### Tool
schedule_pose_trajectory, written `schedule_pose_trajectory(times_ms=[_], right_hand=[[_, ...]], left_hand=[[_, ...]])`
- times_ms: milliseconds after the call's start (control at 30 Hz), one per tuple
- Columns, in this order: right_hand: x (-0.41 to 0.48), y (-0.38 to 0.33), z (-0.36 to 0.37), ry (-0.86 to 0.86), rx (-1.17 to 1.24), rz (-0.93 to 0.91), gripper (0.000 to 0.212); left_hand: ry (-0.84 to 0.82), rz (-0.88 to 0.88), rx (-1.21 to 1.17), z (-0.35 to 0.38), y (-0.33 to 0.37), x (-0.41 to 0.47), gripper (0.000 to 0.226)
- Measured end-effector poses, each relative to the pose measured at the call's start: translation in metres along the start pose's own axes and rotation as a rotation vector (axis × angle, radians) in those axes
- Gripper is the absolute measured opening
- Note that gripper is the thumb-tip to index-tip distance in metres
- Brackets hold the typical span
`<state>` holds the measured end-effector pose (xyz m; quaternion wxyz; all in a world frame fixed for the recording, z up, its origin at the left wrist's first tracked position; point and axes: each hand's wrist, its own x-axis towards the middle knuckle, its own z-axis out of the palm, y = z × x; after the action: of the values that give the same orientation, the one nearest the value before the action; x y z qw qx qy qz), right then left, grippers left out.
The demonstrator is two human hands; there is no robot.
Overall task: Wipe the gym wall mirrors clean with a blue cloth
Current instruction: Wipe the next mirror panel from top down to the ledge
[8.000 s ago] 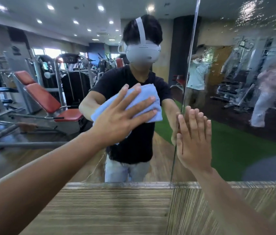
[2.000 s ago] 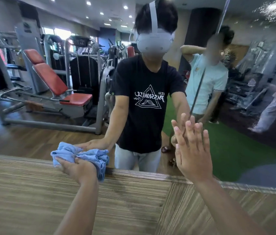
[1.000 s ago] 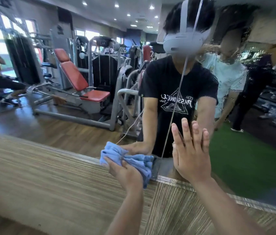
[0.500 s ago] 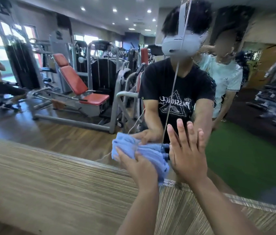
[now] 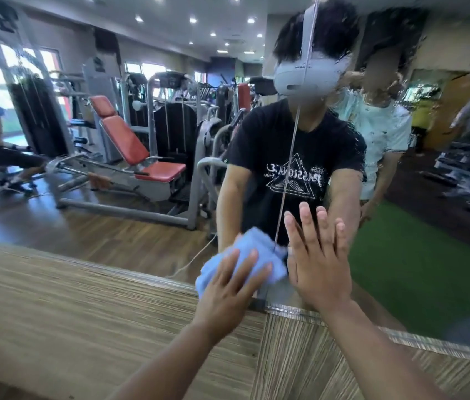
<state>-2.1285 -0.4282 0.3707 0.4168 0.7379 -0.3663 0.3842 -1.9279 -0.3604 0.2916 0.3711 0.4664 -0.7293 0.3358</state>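
Note:
The blue cloth lies bunched against the bottom of the left wall mirror, right beside the vertical seam where two mirror panels meet in a corner. My left hand presses the cloth flat with straight, spread fingers. My right hand rests flat on the right mirror, fingers straight and pointing up, just right of the cloth. The upper part of the right mirror is speckled with droplets and smears.
A striped wood-grain wall panel runs below both mirrors, with a metal trim along the right mirror's lower edge. The mirrors reflect gym machines, a red bench, a person in a black shirt and another in a light shirt.
My left hand slid the cloth rightward along the mirror's lower edge to the corner seam, and its fingers went from curled on the cloth to flat. My right hand stayed put.

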Motion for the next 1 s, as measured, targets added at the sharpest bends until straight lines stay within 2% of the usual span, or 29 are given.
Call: schedule_pose_trajectory(times_ms=[67, 167, 233, 367, 467, 533, 667, 733, 867, 1000], right_hand=[[0.0, 0.0, 0.0, 0.01, 0.009, 0.0, 0.065], [0.0, 0.0, 0.0, 0.01, 0.02, 0.002, 0.063], [-0.001, 0.0, 0.001, 0.009, 0.012, 0.003, 0.062], [-0.001, 0.0, 0.001, -0.025, -0.025, -0.013, 0.062], [-0.002, 0.001, -0.001, -0.035, -0.028, -0.013, 0.062], [-0.002, 0.0, -0.002, -0.039, -0.012, -0.002, 0.066], [0.0, -0.003, -0.007, -0.052, 0.012, 0.027, 0.068], [0.0, -0.005, -0.01, -0.071, 0.036, 0.04, 0.064], [0.0, -0.006, -0.014, -0.082, 0.032, 0.052, 0.061], [0.0, -0.008, -0.017, -0.082, -0.002, 0.052, 0.061]], left_hand=[[-0.134, 0.143, 0.058, 0.0, -0.014, -0.034, 0.08], [-0.207, 0.288, 0.087, -0.012, -0.041, -0.028, 0.06], [-0.156, 0.328, 0.077, -0.027, -0.053, 0.007, 0.059], [0.106, 0.253, 0.048, -0.054, -0.063, 0.094, 0.062], [0.116, 0.261, 0.001, -0.052, -0.065, 0.1, 0.065], [0.063, 0.293, 0.009, -0.042, -0.064, 0.076, 0.061], [-0.19, 0.572, 0.055, -0.016, -0.056, 0.009, 0.047], [-0.268, 0.634, 0.107, -0.009, -0.05, -0.013, 0.048], [-0.273, 0.682, 0.143, -0.013, -0.052, -0.01, 0.048], [-0.27, 0.75, 0.157, -0.026, -0.073, 0.011, 0.037]])
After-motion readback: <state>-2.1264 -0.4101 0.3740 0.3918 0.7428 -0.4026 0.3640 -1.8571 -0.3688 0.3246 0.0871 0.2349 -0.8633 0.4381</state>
